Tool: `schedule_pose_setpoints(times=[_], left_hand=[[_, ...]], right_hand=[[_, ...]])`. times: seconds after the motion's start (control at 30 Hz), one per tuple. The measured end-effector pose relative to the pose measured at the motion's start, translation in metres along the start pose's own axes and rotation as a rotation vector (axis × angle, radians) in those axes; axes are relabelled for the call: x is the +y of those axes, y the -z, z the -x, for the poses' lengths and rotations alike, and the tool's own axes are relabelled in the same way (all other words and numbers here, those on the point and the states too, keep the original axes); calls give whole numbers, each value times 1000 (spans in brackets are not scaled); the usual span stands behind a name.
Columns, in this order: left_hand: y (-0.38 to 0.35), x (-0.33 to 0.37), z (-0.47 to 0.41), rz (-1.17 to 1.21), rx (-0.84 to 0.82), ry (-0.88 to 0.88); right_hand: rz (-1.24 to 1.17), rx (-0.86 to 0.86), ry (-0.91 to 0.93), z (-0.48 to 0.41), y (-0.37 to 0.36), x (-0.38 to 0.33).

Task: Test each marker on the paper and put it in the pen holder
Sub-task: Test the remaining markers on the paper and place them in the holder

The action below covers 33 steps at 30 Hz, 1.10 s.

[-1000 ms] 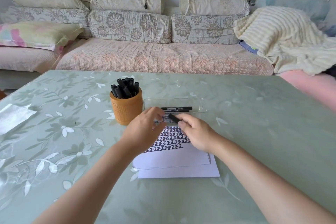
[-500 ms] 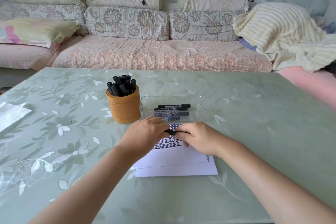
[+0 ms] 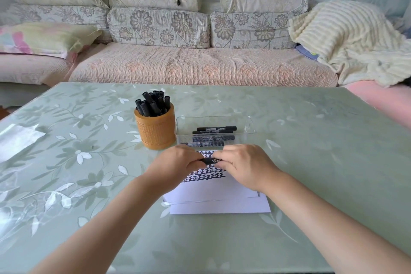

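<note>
A black marker lies level between my two hands, just above the white paper. My left hand grips its left end and my right hand grips its right end. Rows of black test marks cover the top of the paper, partly hidden by my hands. An orange woven pen holder stands behind my left hand, with several black markers upright in it. A clear plastic tray behind the paper holds several black markers lying flat.
The green floral table has a white sheet near its left edge. A sofa with cushions and a cream blanket runs along the far side.
Both hands have drawn back from the tray toward me over the paper. The marker, held at a slant by my right hand before, is now level and gripped at both ends.
</note>
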State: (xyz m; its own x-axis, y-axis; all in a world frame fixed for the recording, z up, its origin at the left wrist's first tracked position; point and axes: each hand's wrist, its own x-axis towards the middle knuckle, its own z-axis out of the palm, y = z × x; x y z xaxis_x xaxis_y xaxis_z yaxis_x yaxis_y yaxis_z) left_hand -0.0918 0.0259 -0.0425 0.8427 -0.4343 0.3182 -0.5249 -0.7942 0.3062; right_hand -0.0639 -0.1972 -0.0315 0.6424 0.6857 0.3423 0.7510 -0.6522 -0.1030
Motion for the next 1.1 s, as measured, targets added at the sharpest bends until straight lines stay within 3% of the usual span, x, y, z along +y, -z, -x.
schedule_pose_setpoints(times=[0.13, 0.4, 0.63, 0.83, 1.1], left_hand=[[2, -7, 5, -87, 70, -99], [7, -4, 16, 114, -12, 154], [21, -34, 37, 0, 79, 285], [11, -56, 49, -196, 62, 458], [4, -57, 46, -167, 83, 482]], right_hand=[[-266, -156, -166, -4, -1, -6], [-67, 137, 7, -8, -9, -8], [-159, -38, -175, -5, -8, 3], [-219, -59, -231, -6, -12, 1], [-440, 60, -159, -6, -13, -2]])
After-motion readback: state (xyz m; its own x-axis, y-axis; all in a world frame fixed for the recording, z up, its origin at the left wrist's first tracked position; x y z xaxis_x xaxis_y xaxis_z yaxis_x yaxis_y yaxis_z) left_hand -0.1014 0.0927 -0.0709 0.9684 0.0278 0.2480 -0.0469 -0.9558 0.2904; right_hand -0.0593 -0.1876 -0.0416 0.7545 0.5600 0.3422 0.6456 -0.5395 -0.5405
